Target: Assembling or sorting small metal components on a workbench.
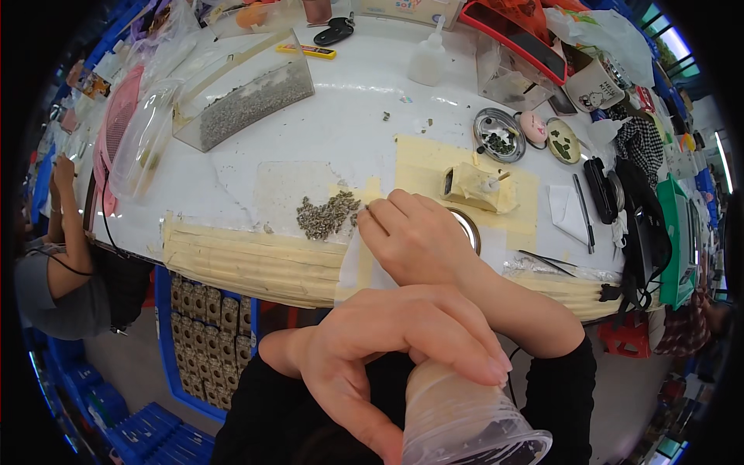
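Note:
Close to the camera, my left hand (387,341) grips a translucent plastic cup (465,411), thumb on one side and fingers on the other. The cup tilts with its wide rim toward the lower right; whitish residue coats it. Farther in, my right hand (418,236) rests at the table edge with curled fingers. Its fingertips meet the right side of a small pile of grey-brown chips (325,215), and whatever they pinch is hidden. Under that hand lies white paper (353,271). A round metal-rimmed tin (467,231) shows partly behind the wrist.
Beyond stand a tape-wrapped block (480,188), a clear bin of grey granules (256,105), a white squeeze bottle (428,58) and a glass dish of dark green pieces (498,136). Tweezers (546,262) lie right. A blue crate (203,333) sits below; another person's arm (68,209) is far left.

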Demonstrator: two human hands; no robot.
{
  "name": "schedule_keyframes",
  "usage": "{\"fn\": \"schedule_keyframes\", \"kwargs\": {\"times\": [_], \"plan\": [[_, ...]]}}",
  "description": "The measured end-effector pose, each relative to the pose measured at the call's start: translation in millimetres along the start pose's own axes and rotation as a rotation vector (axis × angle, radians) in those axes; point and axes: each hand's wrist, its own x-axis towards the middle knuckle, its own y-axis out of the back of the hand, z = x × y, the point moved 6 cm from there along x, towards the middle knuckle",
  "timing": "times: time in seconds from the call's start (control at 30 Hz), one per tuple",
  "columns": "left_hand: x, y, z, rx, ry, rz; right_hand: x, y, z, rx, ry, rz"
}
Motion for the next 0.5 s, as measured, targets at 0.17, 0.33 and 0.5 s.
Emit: {"fn": "schedule_keyframes", "kwargs": {"times": [0.17, 0.33, 0.5], "plan": [[2.8, 1.7, 0.1, -0.031, -0.039, 0.038, 6.0, 3.7, -1.5, -0.019, 0.001, 0.101], [3.7, 0.8, 0.7, -0.047, -0.067, 0.062, 4.0, -1.1, -1.7, 0.009, 0.008, 0.064], [9.7, 1.7, 2.5, -0.004, -0.092, 0.026, 2.9, 2.1, -3.4, 0.042, 0.011, 0.025]]}}
